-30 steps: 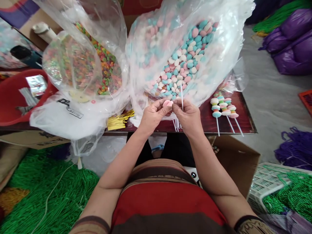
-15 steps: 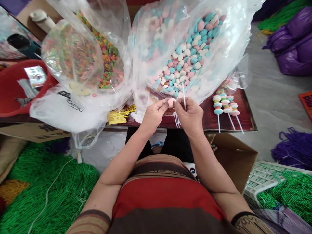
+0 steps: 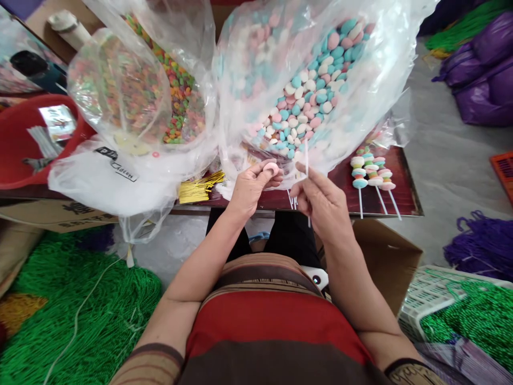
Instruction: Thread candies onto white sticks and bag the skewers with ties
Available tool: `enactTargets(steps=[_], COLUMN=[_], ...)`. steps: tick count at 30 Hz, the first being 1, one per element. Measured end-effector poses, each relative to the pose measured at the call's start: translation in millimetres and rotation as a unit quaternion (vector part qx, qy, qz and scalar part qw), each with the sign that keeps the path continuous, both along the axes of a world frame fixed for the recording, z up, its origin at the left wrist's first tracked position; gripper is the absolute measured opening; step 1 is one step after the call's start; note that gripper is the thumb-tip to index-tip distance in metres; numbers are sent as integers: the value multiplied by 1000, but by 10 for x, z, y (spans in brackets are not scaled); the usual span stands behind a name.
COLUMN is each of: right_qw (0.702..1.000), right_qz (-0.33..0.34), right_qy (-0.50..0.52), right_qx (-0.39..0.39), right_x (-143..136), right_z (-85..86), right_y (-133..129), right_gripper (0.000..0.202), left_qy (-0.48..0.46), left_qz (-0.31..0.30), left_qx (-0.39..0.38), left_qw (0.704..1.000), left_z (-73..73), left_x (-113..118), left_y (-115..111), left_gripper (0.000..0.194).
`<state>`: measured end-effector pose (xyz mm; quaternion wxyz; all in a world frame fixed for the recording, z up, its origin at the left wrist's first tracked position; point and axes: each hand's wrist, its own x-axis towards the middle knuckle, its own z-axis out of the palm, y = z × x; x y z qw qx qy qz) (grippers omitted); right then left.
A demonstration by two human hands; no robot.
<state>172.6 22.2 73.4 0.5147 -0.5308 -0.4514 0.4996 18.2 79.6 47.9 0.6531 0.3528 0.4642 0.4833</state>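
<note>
Between the thumb and fingers of my left hand (image 3: 253, 184) is a pink candy (image 3: 271, 169), held above the table's front edge. To its right, my right hand (image 3: 324, 202) grips a thin white stick (image 3: 306, 158) that stands nearly upright. The two hands are apart. Just beyond them lies an open clear bag with pink, white and blue candies (image 3: 298, 117). On the table to the right rest several candy skewers (image 3: 359, 176) on white sticks. A few more white sticks (image 3: 292, 200) lie between my hands at the table edge.
A bag of colourful ring candies (image 3: 178, 101) lies at the back left, with yellow ties (image 3: 196, 190) nearer the front. A red basin (image 3: 24, 174) sits at the far left. Below the right table edge are an open cardboard box (image 3: 387, 262) and a white crate (image 3: 417, 299).
My hands have moved apart. The pink candy stays in my left hand, now tilted face up, while my right hand has shifted right and nearer with the stick.
</note>
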Motion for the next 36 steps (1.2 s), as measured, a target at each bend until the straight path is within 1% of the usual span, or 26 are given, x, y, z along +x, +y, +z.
enactTargets(steps=[3,5,8,12,15,17,18,20,23,25,27,29,32,34,36], right_qw=[998,994,990,988,988,987,987,985,981,981,982,981,980,981,984], right_qz=[47,69,76,80,79,77,76,75,73,71,70,72,67,48,29], right_qy=[-43,-75,-112,-129,-134,-137,-142,-158,-179,-178,-176,-179,-188,-186,-173], right_qx=[-26,-43,-49,-30,-17,-14,-12,-8,-5,-6,-4,3,18,24,16], right_x=[-2,-5,-5,-14,-22,-16,-7,19,65,85,89,76,31,-11,-56], right_z=[27,31,11,-28,-40,-38,-34,-17,23,50,68,66,14,-42,-96], right_y=[-157,-210,-213,-176,-163,-159,-155,-146,-129,-120,-114,-109,-93,-70,-39], right_gripper=[50,50,50,49,47,45,44,41,36,34,34,33,30,26,24], left_qy=[-1,-19,-50,-76,-84,-67,-43,37,176,233,266,292,324,341,352], left_qz=[12,5,-22,-49,-59,-59,-55,-39,-8,0,-7,-20,-41,-59,-80], left_qx=[11,12,-2,-18,-7,16,32,74,156,205,245,279,317,342,371], left_qw=[1000,1000,998,996,995,996,997,996,972,951,932,915,891,874,856], left_z=[-13,-22,-19,-5,-20,-41,-49,-55,-36,-29,-44,-82,-152,-185,-198], left_x=[-12,-21,-34,-40,-40,-41,-43,-48,-58,-63,-66,-63,-39,-9,17], left_y=[8,14,21,23,20,12,5,-13,-38,-43,-38,-36,-69,-115,-155], left_gripper=[31,33,36,39,44,48,49,46,31,24,21,22,28,32,37])
